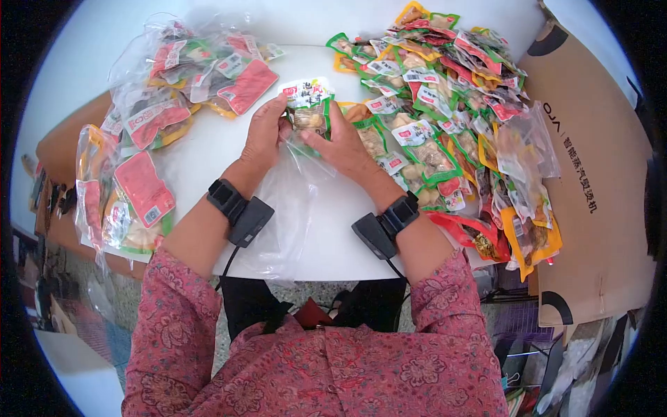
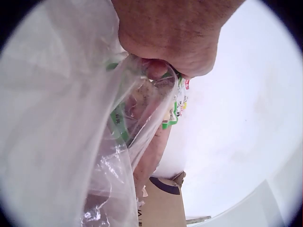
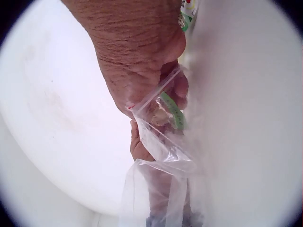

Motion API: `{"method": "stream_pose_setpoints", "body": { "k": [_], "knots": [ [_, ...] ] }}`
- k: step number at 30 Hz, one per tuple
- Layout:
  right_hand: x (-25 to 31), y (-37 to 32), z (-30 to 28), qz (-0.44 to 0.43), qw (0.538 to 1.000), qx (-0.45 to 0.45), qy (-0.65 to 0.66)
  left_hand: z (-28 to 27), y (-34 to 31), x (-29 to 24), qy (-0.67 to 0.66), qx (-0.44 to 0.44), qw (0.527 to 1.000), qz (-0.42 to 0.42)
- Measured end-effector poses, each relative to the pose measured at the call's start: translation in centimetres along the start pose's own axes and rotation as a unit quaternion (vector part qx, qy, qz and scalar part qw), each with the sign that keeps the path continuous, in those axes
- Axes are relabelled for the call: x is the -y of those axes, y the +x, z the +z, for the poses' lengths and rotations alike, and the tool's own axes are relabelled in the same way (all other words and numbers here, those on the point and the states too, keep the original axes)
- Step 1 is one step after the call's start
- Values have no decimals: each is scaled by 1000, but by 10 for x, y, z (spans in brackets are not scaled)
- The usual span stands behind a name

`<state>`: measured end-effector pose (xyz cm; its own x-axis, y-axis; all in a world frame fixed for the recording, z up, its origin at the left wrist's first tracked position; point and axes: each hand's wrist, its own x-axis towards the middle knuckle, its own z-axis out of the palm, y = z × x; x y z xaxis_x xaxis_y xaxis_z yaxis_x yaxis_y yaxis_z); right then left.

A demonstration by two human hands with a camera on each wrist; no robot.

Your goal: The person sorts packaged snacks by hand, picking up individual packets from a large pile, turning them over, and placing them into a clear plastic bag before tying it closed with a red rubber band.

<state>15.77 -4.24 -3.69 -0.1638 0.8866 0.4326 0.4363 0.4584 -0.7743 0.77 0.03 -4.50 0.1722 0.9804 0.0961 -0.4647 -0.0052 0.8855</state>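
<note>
Between both hands, above the white table (image 1: pixel 201 149), is a small snack packet (image 1: pixel 307 97) with a green edge and a white printed top. My left hand (image 1: pixel 265 132) grips its left side, and my right hand (image 1: pixel 345 146) holds the right side with the thumb across the front. A see-through zip bag (image 1: pixel 295 208) hangs from the hands down to the table's near edge. In the left wrist view the bag (image 2: pixel 94 118) spreads below the left hand, and part of the packet shows through it. The right wrist view has the bag's zip edge (image 3: pixel 156 94) under the right hand.
On the right lies a large heap of loose snack packets (image 1: pixel 434 132). Filled see-through bags of packets (image 1: pixel 156 115) are piled on the left, another filled bag (image 1: pixel 142 191) nearer me. A cardboard box (image 1: pixel 590 160) stands along the right side.
</note>
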Motion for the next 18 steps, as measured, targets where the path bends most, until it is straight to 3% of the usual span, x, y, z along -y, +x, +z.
{"method": "stream_pose_setpoints", "body": {
  "k": [7,14,17,18],
  "knots": [
    [-4,0,2,13,997,-12,-72,-2,4,1,-4,0,1000,4],
    [2,0,-3,17,999,2,-37,1,0,-2,36,37,999,19],
    [0,6,-6,45,998,-48,23,8,-4,0,101,32,993,58],
    [-5,8,-7,37,993,-112,-12,10,-5,1,133,11,988,76]
  ]
}}
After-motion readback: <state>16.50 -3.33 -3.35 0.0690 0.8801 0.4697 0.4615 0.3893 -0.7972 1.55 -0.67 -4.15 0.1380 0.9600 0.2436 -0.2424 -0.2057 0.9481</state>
